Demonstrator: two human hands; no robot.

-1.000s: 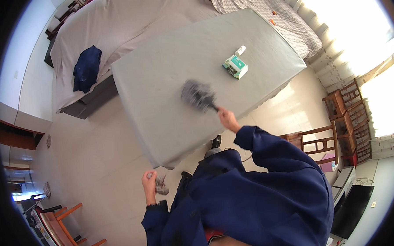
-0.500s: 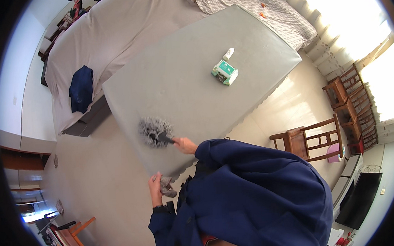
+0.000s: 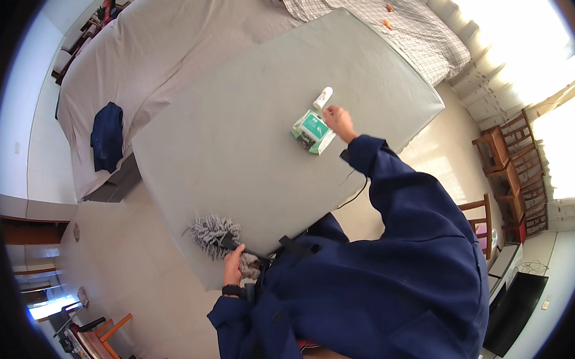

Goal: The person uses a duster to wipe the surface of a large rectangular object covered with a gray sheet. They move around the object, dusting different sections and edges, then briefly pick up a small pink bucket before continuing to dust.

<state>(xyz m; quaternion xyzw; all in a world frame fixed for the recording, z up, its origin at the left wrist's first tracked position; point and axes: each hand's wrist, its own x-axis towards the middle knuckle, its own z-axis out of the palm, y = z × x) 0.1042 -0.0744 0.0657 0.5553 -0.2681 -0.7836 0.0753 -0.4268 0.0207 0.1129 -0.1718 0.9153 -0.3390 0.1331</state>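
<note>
My left hand point(image 3: 233, 265) is closed around the black handle of a fluffy grey duster point(image 3: 215, 236), at the near left corner of the covered table. A crumpled grey-brown cloth point(image 3: 249, 266) is bunched in or against the same hand. My right hand point(image 3: 339, 122) is over the table, close beside a green and white packet point(image 3: 313, 132) and just below a white bottle point(image 3: 323, 98) lying on its side. Its fingers look bent and slightly blurred; whether they touch the packet cannot be made out.
A smooth grey cover lies over the table point(image 3: 253, 117). Beyond it is a sofa under a pale sheet point(image 3: 185, 36), with a dark blue garment point(image 3: 107, 137) on its left end. Wooden chairs point(image 3: 511, 170) stand by the curtains at right; another chair point(image 3: 115, 347) is at lower left.
The duster has passed from my right hand into my left, and moved slightly nearer. My right hand has gone forward and right to the packet and bottle.
</note>
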